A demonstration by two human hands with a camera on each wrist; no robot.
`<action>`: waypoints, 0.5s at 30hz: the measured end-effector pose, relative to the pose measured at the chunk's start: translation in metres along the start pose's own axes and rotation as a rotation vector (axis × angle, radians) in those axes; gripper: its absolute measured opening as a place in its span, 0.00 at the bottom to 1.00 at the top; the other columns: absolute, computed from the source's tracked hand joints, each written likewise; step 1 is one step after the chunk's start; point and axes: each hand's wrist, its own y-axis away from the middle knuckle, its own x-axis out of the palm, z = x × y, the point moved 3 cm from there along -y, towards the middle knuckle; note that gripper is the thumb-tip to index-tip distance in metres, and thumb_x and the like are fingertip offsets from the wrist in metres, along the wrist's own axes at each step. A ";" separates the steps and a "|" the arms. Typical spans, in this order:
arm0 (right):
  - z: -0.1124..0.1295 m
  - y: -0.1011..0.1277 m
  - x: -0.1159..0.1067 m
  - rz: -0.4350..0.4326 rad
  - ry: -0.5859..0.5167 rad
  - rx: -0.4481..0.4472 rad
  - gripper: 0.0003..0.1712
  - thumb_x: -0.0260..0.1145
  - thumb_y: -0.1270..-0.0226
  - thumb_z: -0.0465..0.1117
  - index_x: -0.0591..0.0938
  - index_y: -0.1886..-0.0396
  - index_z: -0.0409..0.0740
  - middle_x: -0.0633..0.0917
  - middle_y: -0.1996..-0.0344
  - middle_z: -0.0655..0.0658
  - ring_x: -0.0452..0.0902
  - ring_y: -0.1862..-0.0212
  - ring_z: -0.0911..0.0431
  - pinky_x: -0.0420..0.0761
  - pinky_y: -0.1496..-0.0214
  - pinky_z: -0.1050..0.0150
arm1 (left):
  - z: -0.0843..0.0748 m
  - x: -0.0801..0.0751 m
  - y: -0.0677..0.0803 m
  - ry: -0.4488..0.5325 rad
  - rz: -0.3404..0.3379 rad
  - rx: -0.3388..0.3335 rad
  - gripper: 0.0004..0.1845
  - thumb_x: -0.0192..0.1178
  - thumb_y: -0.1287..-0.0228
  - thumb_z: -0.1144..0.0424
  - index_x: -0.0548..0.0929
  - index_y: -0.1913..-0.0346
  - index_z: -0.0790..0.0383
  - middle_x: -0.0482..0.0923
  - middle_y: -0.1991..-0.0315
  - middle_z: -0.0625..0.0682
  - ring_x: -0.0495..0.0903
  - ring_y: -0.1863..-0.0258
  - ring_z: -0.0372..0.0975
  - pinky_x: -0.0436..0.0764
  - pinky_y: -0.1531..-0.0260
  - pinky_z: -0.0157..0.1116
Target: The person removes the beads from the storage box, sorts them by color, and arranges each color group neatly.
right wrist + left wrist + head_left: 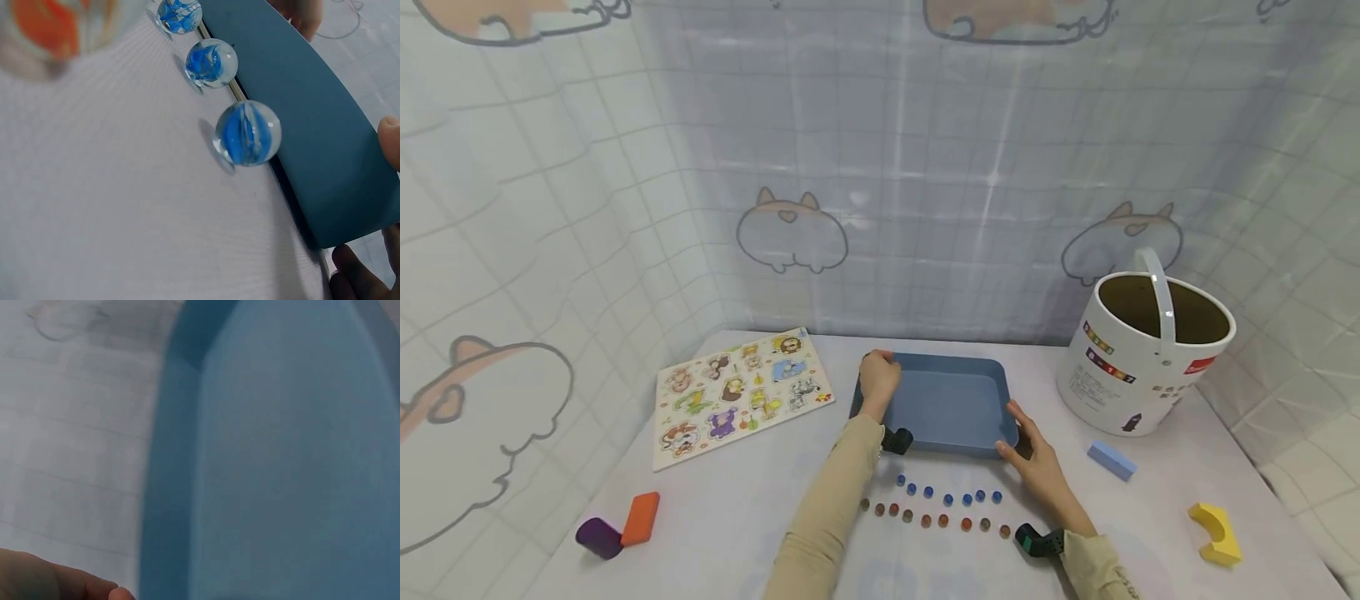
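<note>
Blue tray [951, 400] sits mid-table from my head view, my left hand [877, 379] curled over its far-left corner, my right hand [1033, 454] gripping the near-right corner. Left wrist: tray wall, fingertip beside it. Right wrist: blue marbles [247, 133] just beside the tray. I'd judge I'm positioning it; loading marbles needs one hand freed.

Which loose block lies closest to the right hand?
The pale blue rectangular block, just right of the right hand; the yellow arch, orange and purple blocks lie farther.
</note>
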 end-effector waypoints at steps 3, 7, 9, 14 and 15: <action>-0.001 0.000 0.001 0.003 0.003 -0.002 0.40 0.65 0.33 0.45 0.60 0.25 0.48 0.57 0.23 0.43 0.63 0.29 0.38 0.55 0.30 0.72 | 0.009 0.007 -0.006 -0.006 0.011 -0.072 0.17 0.51 0.34 0.71 0.77 0.44 0.73 0.74 0.46 0.68 0.78 0.63 0.55 0.78 0.66 0.46; -0.001 -0.001 0.002 0.009 -0.011 0.002 0.40 0.65 0.33 0.45 0.60 0.25 0.47 0.56 0.24 0.42 0.62 0.29 0.36 0.58 0.27 0.49 | 0.024 0.017 -0.018 -0.045 -0.028 -0.081 0.19 0.50 0.38 0.73 0.78 0.45 0.72 0.74 0.48 0.68 0.78 0.62 0.55 0.79 0.63 0.50; -0.001 -0.001 0.001 0.011 -0.021 0.006 0.40 0.65 0.33 0.46 0.59 0.25 0.46 0.56 0.23 0.41 0.61 0.29 0.35 0.56 0.29 0.38 | 0.024 0.017 -0.022 -0.083 -0.031 -0.070 0.16 0.49 0.41 0.75 0.81 0.51 0.73 0.76 0.52 0.68 0.76 0.69 0.51 0.77 0.71 0.46; -0.001 -0.002 0.000 0.014 -0.017 0.012 0.40 0.65 0.33 0.46 0.60 0.25 0.46 0.56 0.24 0.41 0.62 0.30 0.35 0.56 0.30 0.36 | 0.006 0.009 -0.019 -0.197 0.050 -0.080 0.10 0.50 0.40 0.75 0.83 0.66 0.74 0.78 0.56 0.68 0.68 0.76 0.45 0.70 0.77 0.42; -0.001 -0.002 0.000 0.014 -0.015 0.011 0.40 0.65 0.33 0.46 0.60 0.25 0.46 0.57 0.24 0.42 0.62 0.30 0.35 0.56 0.30 0.36 | 0.004 0.009 -0.018 -0.213 0.060 -0.075 0.10 0.51 0.40 0.74 0.83 0.66 0.74 0.78 0.55 0.68 0.67 0.76 0.44 0.70 0.76 0.42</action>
